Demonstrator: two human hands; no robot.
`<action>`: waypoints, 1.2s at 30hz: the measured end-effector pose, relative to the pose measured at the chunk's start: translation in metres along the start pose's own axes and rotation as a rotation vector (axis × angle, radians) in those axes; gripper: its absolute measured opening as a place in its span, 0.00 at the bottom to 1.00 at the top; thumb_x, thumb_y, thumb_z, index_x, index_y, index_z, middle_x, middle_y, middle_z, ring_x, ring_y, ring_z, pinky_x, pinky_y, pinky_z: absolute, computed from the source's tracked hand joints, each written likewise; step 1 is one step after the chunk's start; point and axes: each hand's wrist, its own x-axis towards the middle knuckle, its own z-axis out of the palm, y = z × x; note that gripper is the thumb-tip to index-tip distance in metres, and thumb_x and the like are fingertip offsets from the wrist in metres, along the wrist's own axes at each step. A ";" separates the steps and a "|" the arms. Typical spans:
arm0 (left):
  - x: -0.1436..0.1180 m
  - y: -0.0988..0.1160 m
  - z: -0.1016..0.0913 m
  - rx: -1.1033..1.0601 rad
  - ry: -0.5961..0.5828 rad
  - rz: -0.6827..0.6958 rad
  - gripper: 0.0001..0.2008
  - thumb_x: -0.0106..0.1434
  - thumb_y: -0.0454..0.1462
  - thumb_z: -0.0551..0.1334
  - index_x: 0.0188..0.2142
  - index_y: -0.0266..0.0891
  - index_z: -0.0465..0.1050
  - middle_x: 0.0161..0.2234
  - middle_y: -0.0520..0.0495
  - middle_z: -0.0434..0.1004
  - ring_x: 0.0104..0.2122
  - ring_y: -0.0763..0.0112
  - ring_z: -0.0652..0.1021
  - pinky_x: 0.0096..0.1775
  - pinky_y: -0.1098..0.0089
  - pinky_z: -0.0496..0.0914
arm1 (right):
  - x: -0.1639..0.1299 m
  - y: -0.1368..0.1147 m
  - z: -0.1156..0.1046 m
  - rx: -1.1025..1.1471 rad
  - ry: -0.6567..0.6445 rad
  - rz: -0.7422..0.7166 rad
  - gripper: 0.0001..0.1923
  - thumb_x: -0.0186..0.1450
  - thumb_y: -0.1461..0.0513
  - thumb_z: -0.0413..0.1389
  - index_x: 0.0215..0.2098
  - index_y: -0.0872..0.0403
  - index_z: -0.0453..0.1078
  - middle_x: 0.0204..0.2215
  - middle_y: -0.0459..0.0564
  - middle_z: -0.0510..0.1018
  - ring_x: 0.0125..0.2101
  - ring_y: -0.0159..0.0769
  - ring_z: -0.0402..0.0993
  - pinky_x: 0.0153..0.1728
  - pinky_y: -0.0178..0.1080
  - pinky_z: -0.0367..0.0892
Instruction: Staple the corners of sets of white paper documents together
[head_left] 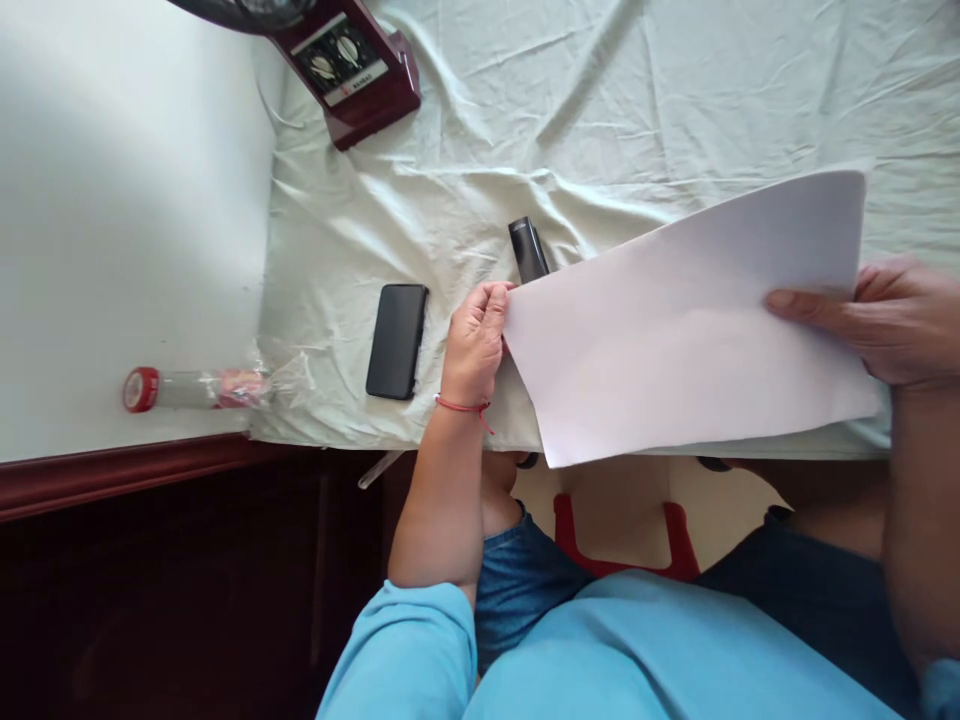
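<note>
While the white paper sheet [697,320] is being held above the cloth-covered table [450,170], both hands are gripping opposite ends of it. The left hand [474,340] is pinching the near left corner, fingers curled together on the edge; the right hand [892,320] is clamping the right edge, thumb lying on top and fingers hidden beneath. Judged from this, the sheet is bowing in the middle, so even tension and aligned corners are advisable. A black stapler [529,250] is lying just behind the left fingers, a black phone [397,340] beside that hand.
</note>
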 end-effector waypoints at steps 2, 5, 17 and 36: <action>-0.001 0.002 0.002 0.078 0.022 0.082 0.29 0.66 0.65 0.72 0.50 0.46 0.79 0.31 0.52 0.75 0.29 0.70 0.74 0.32 0.68 0.69 | -0.001 0.000 0.000 -0.032 -0.064 0.058 0.41 0.43 0.36 0.80 0.45 0.53 0.84 0.45 0.61 0.87 0.33 0.55 0.86 0.25 0.46 0.81; -0.003 0.007 0.005 0.288 0.013 0.206 0.17 0.74 0.54 0.68 0.46 0.44 0.81 0.34 0.49 0.82 0.35 0.66 0.80 0.39 0.66 0.72 | -0.006 -0.004 0.003 -0.067 -0.128 0.132 0.41 0.45 0.36 0.79 0.44 0.53 0.83 0.41 0.62 0.86 0.31 0.57 0.85 0.23 0.47 0.80; -0.009 0.014 -0.001 0.573 -0.190 0.160 0.06 0.68 0.36 0.65 0.39 0.42 0.83 0.33 0.48 0.86 0.34 0.64 0.82 0.39 0.63 0.71 | -0.012 -0.009 0.009 0.023 -0.012 0.113 0.40 0.46 0.40 0.79 0.50 0.50 0.80 0.37 0.59 0.86 0.26 0.55 0.82 0.18 0.47 0.76; 0.004 0.008 0.011 0.319 0.093 0.057 0.16 0.56 0.25 0.68 0.43 0.40 0.78 0.31 0.53 0.84 0.28 0.71 0.81 0.34 0.67 0.75 | -0.004 -0.009 -0.011 -0.035 0.121 0.190 0.42 0.42 0.41 0.80 0.50 0.51 0.83 0.37 0.62 0.86 0.23 0.55 0.80 0.15 0.46 0.71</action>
